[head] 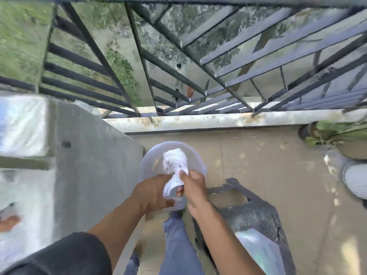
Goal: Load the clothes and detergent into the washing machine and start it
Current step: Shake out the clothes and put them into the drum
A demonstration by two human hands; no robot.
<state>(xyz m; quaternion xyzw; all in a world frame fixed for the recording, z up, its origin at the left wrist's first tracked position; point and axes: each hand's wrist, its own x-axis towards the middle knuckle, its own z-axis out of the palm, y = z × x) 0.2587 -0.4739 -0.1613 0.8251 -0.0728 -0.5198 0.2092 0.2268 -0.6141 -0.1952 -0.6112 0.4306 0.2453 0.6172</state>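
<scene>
Head view shows your right hand (193,188) with thumb and fingers curled round the near end of a white cloth (174,171), pinching it from the right. Your left hand (154,192) grips the same bunched end from the left, fingers wrapped under the fabric; the fingertips themselves are hidden, and a small reddish patch shows between the two hands.

From that grip the cloth runs away from you, its long axis pointing toward the railing (178,62), and its far, crumpled end lies inside a translucent bucket (147,165). Whether anything else sits in the bucket you cannot tell; the frame is blurred.

Left of the bucket, touching or just beside it, stands a grey washing machine (95,155), its pale top at the far left too smeared to read. Right of the bucket and near your right forearm is a dark plastic stool (256,211) with a shiny packet (258,251) lying on it. Beyond the bucket a low stained ledge (198,121) carries the railing. Far right of the bucket sit a potted plant (337,133) and a pale round object (355,179). Your trouser leg (176,245) stands just behind the bucket.
</scene>
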